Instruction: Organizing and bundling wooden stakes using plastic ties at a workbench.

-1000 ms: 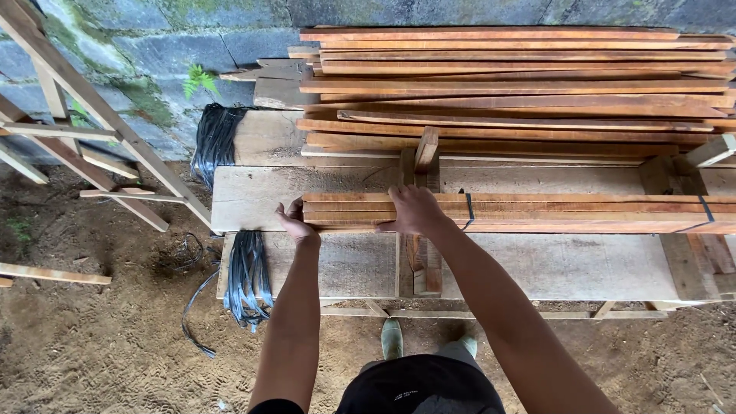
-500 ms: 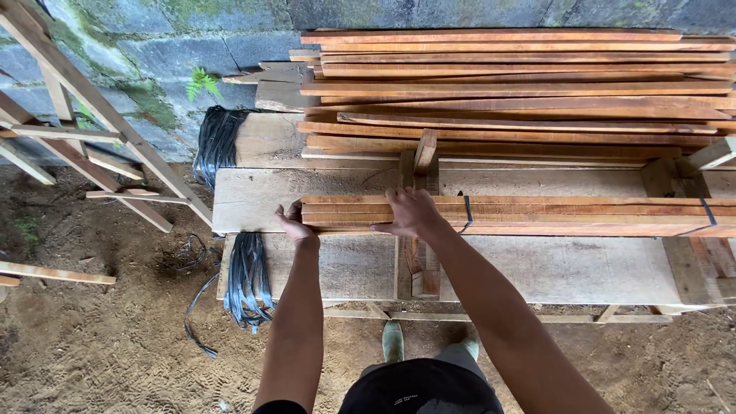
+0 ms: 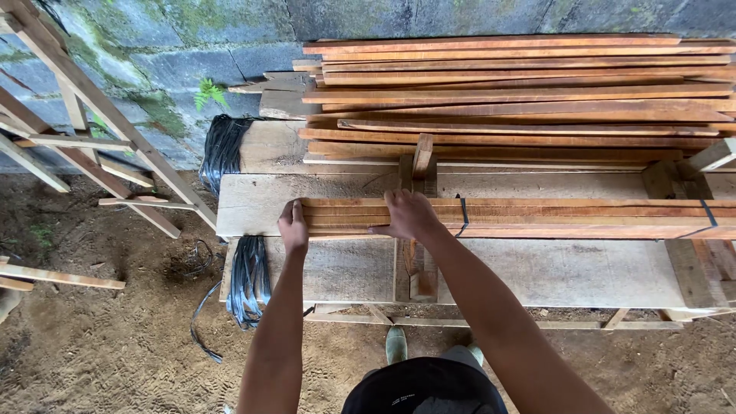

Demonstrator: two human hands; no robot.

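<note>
Slat bundle (image 3: 537,217) on workbench (image 3: 537,268): two black straps already around it. Left hand (image 3: 293,226) cupped against uneven slat ends, right hand (image 3: 410,216) flat on top; ends apparently not yet flush.

A slat bundle (image 3: 537,218) is laid across the bench (image 3: 537,268); more slats (image 3: 506,92) are stacked behind, straps (image 3: 249,280) hung left.
</note>
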